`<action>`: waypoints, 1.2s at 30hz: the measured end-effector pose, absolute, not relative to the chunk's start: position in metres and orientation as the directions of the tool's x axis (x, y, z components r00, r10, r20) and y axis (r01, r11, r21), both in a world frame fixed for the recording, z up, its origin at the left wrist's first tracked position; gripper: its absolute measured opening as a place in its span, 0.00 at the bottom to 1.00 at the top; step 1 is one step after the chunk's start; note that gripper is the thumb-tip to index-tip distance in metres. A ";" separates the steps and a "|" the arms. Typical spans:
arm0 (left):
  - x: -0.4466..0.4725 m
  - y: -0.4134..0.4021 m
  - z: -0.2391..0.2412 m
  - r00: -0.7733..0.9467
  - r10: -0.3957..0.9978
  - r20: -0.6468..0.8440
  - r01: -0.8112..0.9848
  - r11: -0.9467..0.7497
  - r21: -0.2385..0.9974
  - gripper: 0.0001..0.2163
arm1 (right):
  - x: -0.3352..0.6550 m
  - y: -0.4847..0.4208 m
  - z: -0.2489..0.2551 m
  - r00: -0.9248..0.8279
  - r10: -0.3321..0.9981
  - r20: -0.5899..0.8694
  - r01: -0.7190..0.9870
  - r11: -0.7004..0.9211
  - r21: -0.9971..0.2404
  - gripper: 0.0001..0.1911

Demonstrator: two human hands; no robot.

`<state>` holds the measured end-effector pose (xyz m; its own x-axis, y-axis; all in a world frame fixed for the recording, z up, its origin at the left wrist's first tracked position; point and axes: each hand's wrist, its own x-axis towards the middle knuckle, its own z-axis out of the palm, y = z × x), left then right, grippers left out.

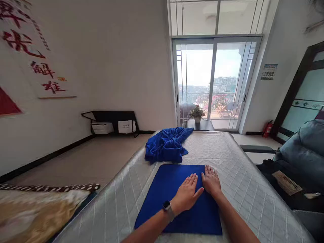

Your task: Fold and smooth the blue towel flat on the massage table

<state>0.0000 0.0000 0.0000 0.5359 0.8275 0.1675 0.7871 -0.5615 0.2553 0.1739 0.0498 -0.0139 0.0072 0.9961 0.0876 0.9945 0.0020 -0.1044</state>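
Note:
A blue towel [162, 195] lies folded flat as a rectangle on the grey quilted bed cover [240, 189]. My left hand [186, 195], with a watch on its wrist, rests palm down on the towel with its fingers stretched out. My right hand [211, 180] lies flat beside it at the towel's right edge, fingers spread toward the far corner. The two hands touch at the thumbs. Beyond the folded towel sits a crumpled heap of blue towels [167, 145].
A patterned blanket [37, 209] lies at the near left. A dark grey sofa [303, 152] stands to the right. A glass sliding door [212, 84] with a potted plant [196, 114] is beyond the bed. Low shelf with white boxes [113, 125] against the left wall.

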 end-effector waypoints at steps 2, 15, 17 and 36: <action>0.032 0.017 0.004 0.546 0.818 0.182 0.778 -0.576 0.253 0.36 | 0.179 0.047 -0.019 -0.028 0.997 0.078 0.996 0.034 -0.084 0.33; -0.034 0.075 -0.018 0.291 0.944 0.156 0.928 -0.318 0.193 0.39 | 0.173 0.048 -0.009 0.040 0.998 0.051 0.980 -0.030 -0.195 0.34; -0.064 0.079 -0.022 0.253 0.955 0.156 0.943 -0.279 0.180 0.39 | 0.173 0.048 -0.009 0.039 0.998 0.048 0.979 -0.029 -0.202 0.34; -0.157 0.094 -0.044 0.135 0.962 0.239 0.955 -0.191 0.228 0.39 | 0.172 0.051 -0.012 0.049 0.998 0.039 0.985 -0.042 -0.166 0.35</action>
<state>-0.1568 0.0936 -0.0438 0.1350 0.9616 0.2391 0.9547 -0.1908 0.2283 0.1720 0.0509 -0.0119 0.0491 0.9980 0.0387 0.9852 -0.0420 -0.1661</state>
